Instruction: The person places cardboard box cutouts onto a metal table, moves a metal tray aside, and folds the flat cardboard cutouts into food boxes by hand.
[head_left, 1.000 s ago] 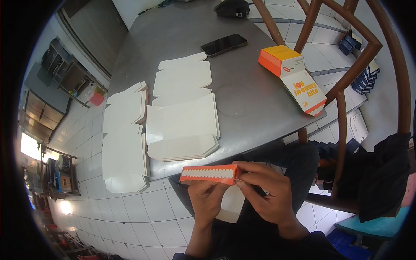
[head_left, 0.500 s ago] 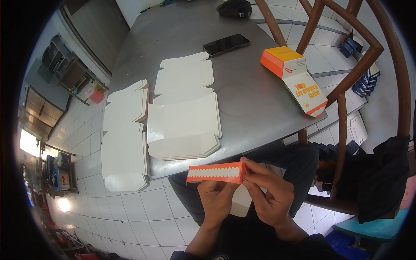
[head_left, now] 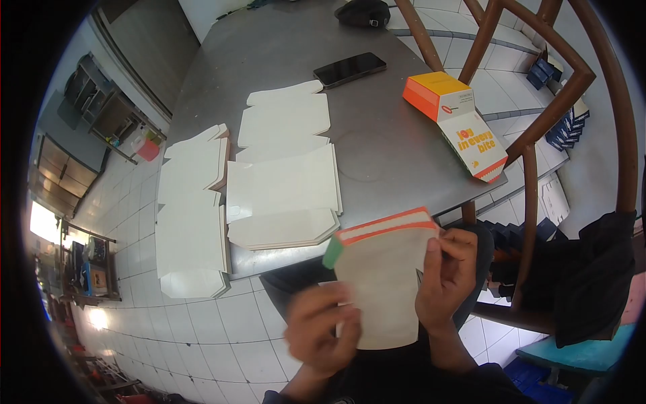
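A partly folded cardboard box (head_left: 383,289) is held over my lap, its plain greyish side facing me. Along its top runs an orange-red strip with a white band, and a green flap hangs at the left corner. My right hand (head_left: 447,276) pinches the box near its upper right corner, thumb in front. Blurred by motion, my left hand (head_left: 323,330) is at the lower left edge of the box with fingers bent; whether it grips the card cannot be made out.
Flat white box blanks lie in a left stack (head_left: 192,202) and a middle stack (head_left: 282,182) on the grey metal table (head_left: 377,155). A phone (head_left: 350,69), a cap (head_left: 363,13) and a printed yellow-orange box (head_left: 457,124) are also there. A brown chair (head_left: 531,202) stands at right.
The box has tilted up and moved right, so its plain side now faces me. My right hand rose with it; my left hand left the top edge and moved down and left.
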Tool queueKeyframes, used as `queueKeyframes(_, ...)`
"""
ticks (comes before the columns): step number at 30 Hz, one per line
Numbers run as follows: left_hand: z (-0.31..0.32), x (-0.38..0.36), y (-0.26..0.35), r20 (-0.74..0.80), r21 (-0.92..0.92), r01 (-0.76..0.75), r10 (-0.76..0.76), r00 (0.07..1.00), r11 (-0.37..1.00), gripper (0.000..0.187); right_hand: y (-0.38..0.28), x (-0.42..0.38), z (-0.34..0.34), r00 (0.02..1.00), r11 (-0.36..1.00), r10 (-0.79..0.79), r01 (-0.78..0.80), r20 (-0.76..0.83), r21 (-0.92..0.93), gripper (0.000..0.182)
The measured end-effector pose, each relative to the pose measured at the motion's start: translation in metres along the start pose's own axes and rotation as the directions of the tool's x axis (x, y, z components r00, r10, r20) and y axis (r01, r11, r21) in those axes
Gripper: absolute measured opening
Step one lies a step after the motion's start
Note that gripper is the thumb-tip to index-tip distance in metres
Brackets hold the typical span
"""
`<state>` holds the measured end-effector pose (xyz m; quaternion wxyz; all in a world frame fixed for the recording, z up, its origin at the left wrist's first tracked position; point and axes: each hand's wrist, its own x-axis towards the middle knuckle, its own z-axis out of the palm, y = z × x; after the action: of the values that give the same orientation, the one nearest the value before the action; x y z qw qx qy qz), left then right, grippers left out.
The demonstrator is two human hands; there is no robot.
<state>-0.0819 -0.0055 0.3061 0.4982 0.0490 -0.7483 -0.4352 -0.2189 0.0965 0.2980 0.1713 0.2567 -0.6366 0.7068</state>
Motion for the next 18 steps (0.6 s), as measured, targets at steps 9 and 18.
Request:
queueKeyframes(9,0.014,0.017,-0.018,0.006,0.246,0.231,-0.24,0.971,0.941,0.055,-0.034,-0.002,-0.01,0.97,0.993,-0.011,0.039,0.241,-0.113,0.025)
queueKeyframes(18,0.031,0.003,-0.019,-0.007,0.365,0.114,-0.119,0.993,0.924,0.06,-0.053,-0.007,0.001,0.78,0.761,0.482,-0.598,0.398,0.251,0.018)
